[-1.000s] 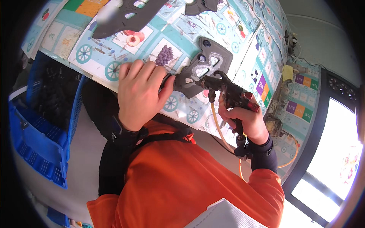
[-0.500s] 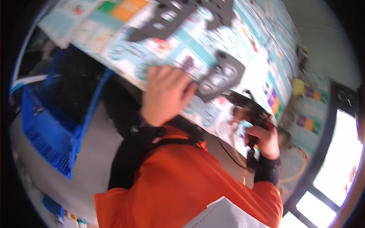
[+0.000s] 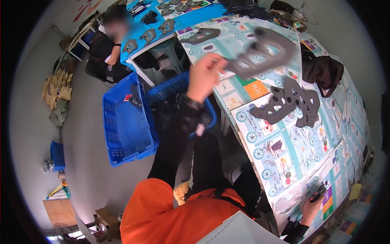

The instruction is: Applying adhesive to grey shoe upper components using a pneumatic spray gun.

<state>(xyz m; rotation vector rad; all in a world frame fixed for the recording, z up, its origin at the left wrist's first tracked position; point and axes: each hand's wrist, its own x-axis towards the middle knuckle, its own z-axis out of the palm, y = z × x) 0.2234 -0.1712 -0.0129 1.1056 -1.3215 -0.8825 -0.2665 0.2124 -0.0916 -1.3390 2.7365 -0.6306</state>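
Observation:
My left hand (image 3: 204,78) reaches out over the table's left edge, fingers closed at the near end of a dark grey foam pad with cut-out holes (image 3: 266,55). The pad is smeared by motion, so the exact contact is hard to see. Two or more similar grey pads (image 3: 286,103) lie overlapping on the patterned table cover (image 3: 260,142), nearer to me. Low on the right, my right hand (image 3: 312,208) is wrapped round a small dark tool with a red part (image 3: 316,196), resting close to the table top; its kind does not show clearly.
Another grey pad (image 3: 200,35) lies at the table's far end, and several more rest on a blue table (image 3: 183,22) beyond. Blue crates (image 3: 129,122) stand on the floor at left. A seated person (image 3: 109,49) is at the far left. Dark cloth (image 3: 323,73) lies on the table's right side.
My view has swung to the left and back. My left hand, earlier flat beside a single pad, is now stretched out with a pad at its fingers. The tool stays in my right hand, now lower right.

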